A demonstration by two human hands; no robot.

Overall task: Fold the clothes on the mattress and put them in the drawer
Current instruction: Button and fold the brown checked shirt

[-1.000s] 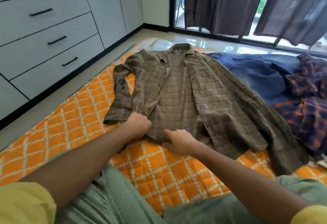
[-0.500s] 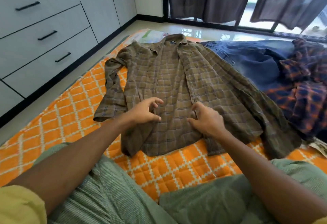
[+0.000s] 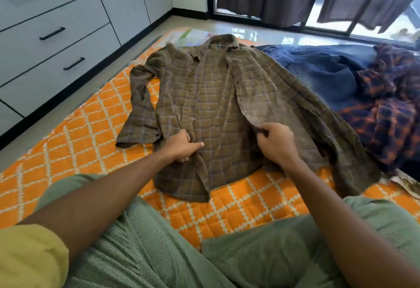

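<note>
We're closing the olive plaid shirt (image 3: 218,110), mid-mattress (image 3: 75,142): left hand (image 3: 181,145) and right hand (image 3: 276,143) each apparently pinch a placket. Next: overlap plackets.

Orange quilted mattress (image 3: 75,142) on the floor, olive plaid shirt (image 3: 216,105), blue jeans (image 3: 322,69), navy-orange plaid shirt (image 3: 386,115) spread on it

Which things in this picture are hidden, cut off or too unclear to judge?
All in the head view:
- Collar label of the brown plaid shirt: too small to read.
- Jeans: partly covered by the brown shirt and the orange-navy plaid shirt.
- Left hand fingertips: tucked into the shirt fabric.
- Drawers: closed, contents hidden.
- Pale item: cut off by the right edge.
</note>
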